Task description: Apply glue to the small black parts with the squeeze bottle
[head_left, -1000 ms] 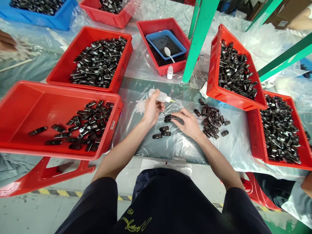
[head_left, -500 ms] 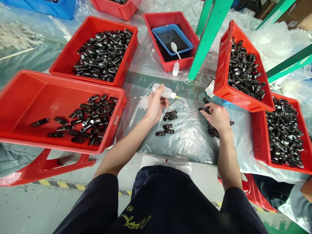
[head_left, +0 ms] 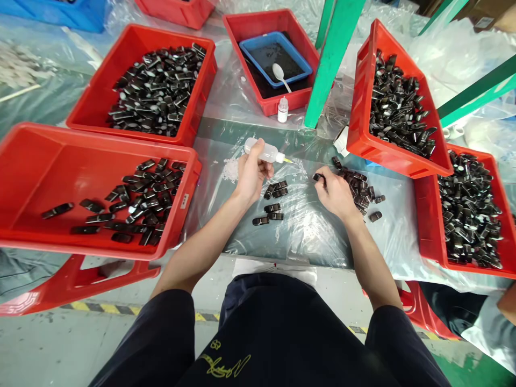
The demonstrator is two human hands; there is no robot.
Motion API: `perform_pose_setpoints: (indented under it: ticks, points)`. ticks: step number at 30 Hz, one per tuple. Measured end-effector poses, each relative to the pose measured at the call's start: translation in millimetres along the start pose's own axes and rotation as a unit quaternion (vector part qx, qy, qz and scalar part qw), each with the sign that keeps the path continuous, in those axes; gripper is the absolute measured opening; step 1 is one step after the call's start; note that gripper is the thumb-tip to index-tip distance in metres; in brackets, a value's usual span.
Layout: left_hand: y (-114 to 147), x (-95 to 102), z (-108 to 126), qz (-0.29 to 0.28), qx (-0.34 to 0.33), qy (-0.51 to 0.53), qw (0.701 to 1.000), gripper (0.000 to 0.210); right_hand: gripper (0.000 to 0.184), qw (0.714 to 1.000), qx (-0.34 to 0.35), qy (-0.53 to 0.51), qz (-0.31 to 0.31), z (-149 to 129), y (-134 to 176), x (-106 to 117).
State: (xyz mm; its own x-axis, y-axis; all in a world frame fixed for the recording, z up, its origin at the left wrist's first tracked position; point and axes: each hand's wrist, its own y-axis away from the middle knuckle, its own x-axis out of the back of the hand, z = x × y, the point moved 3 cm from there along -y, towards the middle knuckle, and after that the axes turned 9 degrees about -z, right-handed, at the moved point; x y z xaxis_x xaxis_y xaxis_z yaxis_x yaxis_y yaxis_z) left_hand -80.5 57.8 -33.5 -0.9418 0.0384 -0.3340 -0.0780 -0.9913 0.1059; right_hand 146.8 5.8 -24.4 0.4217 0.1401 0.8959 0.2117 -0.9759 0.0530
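Grip of the right hand, closed on a dark piece, draws off the pile (left hand clasps the bottle): another is taken up.

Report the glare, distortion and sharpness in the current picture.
Head view: glare whitens the wrinkled clear plastic sheet near the right hand; the rectangular red plastic tray at the left edge looks stretched, likely by a wide lens; the translucent white plastic bottle in the left hand reads fairly sharp.

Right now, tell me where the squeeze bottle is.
In the head view, the squeeze bottle is held in the left hand near the centre, below and slightly left of the small white bottle.
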Motion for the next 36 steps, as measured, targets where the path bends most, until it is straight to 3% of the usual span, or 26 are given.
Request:
perform_pose_setpoints:
  ticks: [5,14,18,21,25,28,31,36]
  points:
    - [0,-0.9,-1,-0.008,0.002,0.005,1.0,0.049,0.027,0.998,-0.02,0.041,-0.039,-12,-1,-14]
    - [1,-4.3,-2,-0.011,0.011,-0.011,1.0,0.055,0.037,0.993,-0.085,0.077,-0.033,-15,-10,-23]
    - [1,-3.8,-1,-0.012,0.007,-0.009,1.0,0.054,0.039,0.996,-0.084,0.001,0.012,-8,-8,-16]
    - [0,-2.6,-1,-0.008,0.009,-0.015,1.0,0.054,0.04,0.992,-0.032,-0.118,0.037,0,-6,-10]
    - [0,-2.9,-1,-0.009,0.006,-0.017,1.0,0.054,0.049,0.953,0.069,-0.293,0.019,2,-7,-11]
    - [2,-5.0,0,-0.009,0.007,-0.021,1.0,0.055,0.054,0.919,0.103,-0.379,-0.023,-2,-9,-18]
    - [3,-7.6,2,-0.011,0.007,-0.025,1.0,0.055,0.053,0.901,0.109,-0.417,-0.047,-6,-9,-23]
    - [5,-10.6,2,-0.02,0.02,-0.034,0.999,0.051,0.049,0.9,0.107,-0.418,-0.057,-7,-7,-24]
